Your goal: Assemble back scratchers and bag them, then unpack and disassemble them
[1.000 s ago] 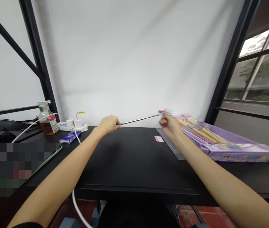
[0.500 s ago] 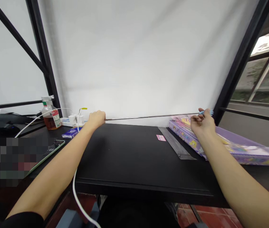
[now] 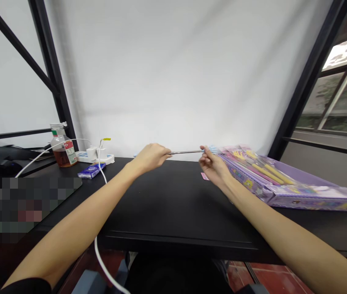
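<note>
Both hands hold a thin silver telescopic rod [image 3: 186, 152] level above the black desk [image 3: 173, 204]. My left hand [image 3: 152, 157] is closed around its left end. My right hand [image 3: 212, 165] pinches the right end, where a small pale blue tip [image 3: 212, 148] shows. The visible rod between the hands is short. A purple stationery box [image 3: 283, 183] with yellow and pink pens inside lies just right of my right hand.
A bottle of brown drink [image 3: 61, 148], a white power strip [image 3: 95, 157] with plugs and a white cable [image 3: 100, 253], and a blue packet [image 3: 91, 170] stand at the back left. A small pink card [image 3: 204, 176] lies by my right hand. Black frame posts flank the desk.
The rod was pulled out long half a second ago; now it is pushed in short. My hands have come together toward the middle, the right one moving left.
</note>
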Action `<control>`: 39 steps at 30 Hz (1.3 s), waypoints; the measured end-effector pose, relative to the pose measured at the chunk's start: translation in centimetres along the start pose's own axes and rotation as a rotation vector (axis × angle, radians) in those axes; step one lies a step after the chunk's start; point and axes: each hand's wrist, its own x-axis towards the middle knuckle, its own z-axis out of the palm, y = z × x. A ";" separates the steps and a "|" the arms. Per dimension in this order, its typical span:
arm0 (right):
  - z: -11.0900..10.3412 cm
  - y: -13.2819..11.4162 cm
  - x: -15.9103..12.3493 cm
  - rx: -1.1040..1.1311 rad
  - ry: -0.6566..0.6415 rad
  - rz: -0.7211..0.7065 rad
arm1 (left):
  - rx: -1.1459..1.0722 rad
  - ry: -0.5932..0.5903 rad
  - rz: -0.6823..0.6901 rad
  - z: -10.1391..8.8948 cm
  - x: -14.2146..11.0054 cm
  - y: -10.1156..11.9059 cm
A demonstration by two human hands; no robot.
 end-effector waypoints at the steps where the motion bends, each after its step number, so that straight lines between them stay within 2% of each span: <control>1: 0.5 0.7 -0.3 -0.012 -0.041 0.027 | -0.020 -0.004 0.006 0.2 0.2 0.8; 4: 1.5 2.0 -1.1 -0.045 -0.130 0.066 | -0.093 0.015 -0.012 0.9 0.4 2.6; 6: 1.9 2.5 -1.4 -0.081 -0.147 0.056 | -0.165 0.029 -0.029 1.2 0.5 3.1; 9: 2.4 2.6 -1.4 -0.155 -0.170 0.027 | -0.281 -0.018 -0.038 1.2 0.5 2.7; 11: 2.6 1.9 -1.1 -0.159 -0.151 -0.010 | -0.258 -0.060 -0.079 0.9 0.5 1.7; 13: 2.3 0.2 -0.3 -0.114 -0.039 -0.087 | -0.149 -0.102 -0.183 0.3 0.3 0.1; 15: 1.2 -2.5 0.6 -0.047 0.160 -0.202 | -0.039 -0.182 -0.362 -0.3 -0.4 -2.3; 17: -0.6 -5.6 1.4 0.029 0.364 -0.314 | 0.072 -0.287 -0.613 -0.8 -1.4 -5.0; 19: -2.5 -8.4 1.9 0.122 0.582 -0.402 | 0.120 -0.332 -0.738 -1.3 -2.5 -7.4; 22: -4.4 -10.6 2.0 0.154 0.666 -0.444 | 0.152 -0.353 -0.833 -1.6 -3.6 -9.5; 25: -4.7 -10.8 1.7 0.173 0.673 -0.461 | 0.167 -0.357 -0.826 -1.5 -3.9 -10.0; 32: -5.3 -10.0 1.5 0.172 0.625 -0.406 | 0.192 -0.325 -0.682 -1.3 -4.3 -9.6; 36: -6.3 -10.2 1.6 0.137 0.535 -0.399 | 0.179 -0.306 -0.588 -1.0 -4.3 -9.5; 39: -5.9 -9.7 1.6 0.068 0.429 -0.375 | 0.124 -0.245 -0.479 -0.7 -3.7 -8.8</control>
